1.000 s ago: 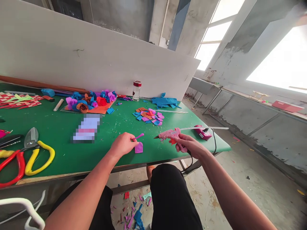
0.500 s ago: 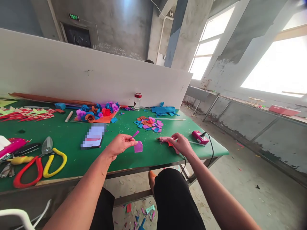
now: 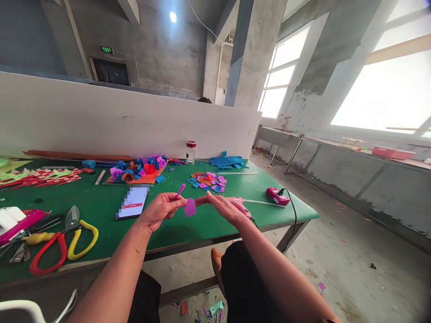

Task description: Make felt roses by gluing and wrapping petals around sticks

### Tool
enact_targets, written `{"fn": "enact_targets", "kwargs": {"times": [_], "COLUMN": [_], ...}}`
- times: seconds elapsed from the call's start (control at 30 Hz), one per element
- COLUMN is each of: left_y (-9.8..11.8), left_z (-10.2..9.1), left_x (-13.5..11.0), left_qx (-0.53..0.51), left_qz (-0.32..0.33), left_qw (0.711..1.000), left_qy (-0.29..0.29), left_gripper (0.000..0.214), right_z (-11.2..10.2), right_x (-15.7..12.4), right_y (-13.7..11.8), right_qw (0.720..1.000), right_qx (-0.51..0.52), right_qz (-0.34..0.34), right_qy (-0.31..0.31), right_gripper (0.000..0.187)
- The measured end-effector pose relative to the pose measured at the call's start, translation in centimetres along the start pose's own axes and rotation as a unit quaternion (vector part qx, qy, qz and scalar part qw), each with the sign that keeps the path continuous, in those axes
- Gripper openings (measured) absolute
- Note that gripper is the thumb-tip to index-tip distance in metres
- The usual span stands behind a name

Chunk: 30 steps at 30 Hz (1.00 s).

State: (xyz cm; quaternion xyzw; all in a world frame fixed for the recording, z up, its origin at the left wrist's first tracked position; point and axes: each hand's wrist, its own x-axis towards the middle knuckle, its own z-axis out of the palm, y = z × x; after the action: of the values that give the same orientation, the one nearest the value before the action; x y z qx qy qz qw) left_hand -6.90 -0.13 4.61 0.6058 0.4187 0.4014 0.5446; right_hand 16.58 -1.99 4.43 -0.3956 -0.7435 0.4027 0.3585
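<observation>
My left hand (image 3: 160, 211) is closed in a pinch above the green table (image 3: 175, 235). From it stick out a thin rolled strip of purple paper (image 3: 181, 190), pointing up, and a flat purple paper square (image 3: 190, 207). My right hand (image 3: 222, 207) has its fingers stretched toward the square, with nothing visible in them; whether they touch it I cannot tell. Partly hidden beyond that hand lies a pink glue gun (image 3: 241, 206) on the table. Behind the hands is a pile of cut purple, blue and orange paper petals (image 3: 207, 180).
Finished paper flowers (image 3: 134, 169) and a phone (image 3: 133, 202) lie left of centre. Shears (image 3: 72, 220) with red and yellow handles lie nearer the left edge. A lidded jar (image 3: 191, 153) stands by the white partition (image 3: 155, 121). A pink power strip (image 3: 277, 196) with a cable sits at right.
My right hand has let go of the glue gun and moved left, close to the purple paper square. The view has shifted slightly; my left hand still holds the paper.
</observation>
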Motion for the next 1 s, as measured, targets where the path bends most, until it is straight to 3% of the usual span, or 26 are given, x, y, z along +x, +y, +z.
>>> {"fn": "enact_targets", "kwargs": {"times": [0.1, 0.17, 0.23, 0.3, 0.33, 0.4, 0.43, 0.5, 0.67, 1.0], "left_y": [0.0, -0.2, -0.3, -0.3, -0.2, -0.1, -0.1, -0.1, -0.6, 0.1], "left_z": [-0.8, -1.4, -2.0, -2.2, -2.2, -2.0, -1.7, -1.1, 0.6, 1.6], "left_x": [-0.2, -0.1, 0.0, 0.2, 0.2, 0.4, 0.5, 0.7, 1.5, 5.3], "left_qx": [-0.023, -0.034, -0.042, -0.046, -0.046, -0.042, -0.037, -0.023, 0.038, 0.152], "left_qz": [0.009, 0.014, 0.022, 0.030, 0.032, 0.028, 0.023, 0.008, -0.021, -0.039], "left_qw": [0.999, 0.999, 0.998, 0.998, 0.998, 0.999, 0.999, 1.000, 0.998, 0.987], "left_qy": [0.026, 0.034, 0.028, 0.019, 0.016, 0.010, 0.010, 0.016, 0.050, 0.035], "left_gripper": [0.036, 0.035, 0.031, 0.028, 0.027, 0.027, 0.027, 0.029, 0.035, 0.040], "right_z": [-0.5, -1.0, -1.6, -2.0, -2.0, -1.7, -1.2, 0.0, 3.0, 1.6], "right_x": [-2.2, -3.7, -4.5, -4.0, -3.3, -1.1, 0.1, 2.4, 4.6, 4.7], "right_y": [-0.5, -0.4, -0.1, 0.5, 0.8, 1.6, 2.0, 2.7, 3.5, 3.8], "right_qw": [0.991, 0.969, 0.956, 0.977, 0.989, 0.979, 0.967, 0.949, 0.927, 0.948], "right_qx": [-0.026, 0.017, 0.052, 0.072, 0.092, 0.176, 0.218, 0.289, 0.365, 0.301], "right_qz": [0.060, 0.115, 0.138, 0.115, 0.092, 0.050, 0.032, 0.031, 0.086, 0.099], "right_qy": [-0.118, -0.218, -0.255, -0.162, -0.070, 0.095, 0.128, 0.122, -0.016, 0.023], "right_gripper": [0.057, 0.064, 0.062, 0.052, 0.048, 0.044, 0.041, 0.044, 0.061, 0.039]}}
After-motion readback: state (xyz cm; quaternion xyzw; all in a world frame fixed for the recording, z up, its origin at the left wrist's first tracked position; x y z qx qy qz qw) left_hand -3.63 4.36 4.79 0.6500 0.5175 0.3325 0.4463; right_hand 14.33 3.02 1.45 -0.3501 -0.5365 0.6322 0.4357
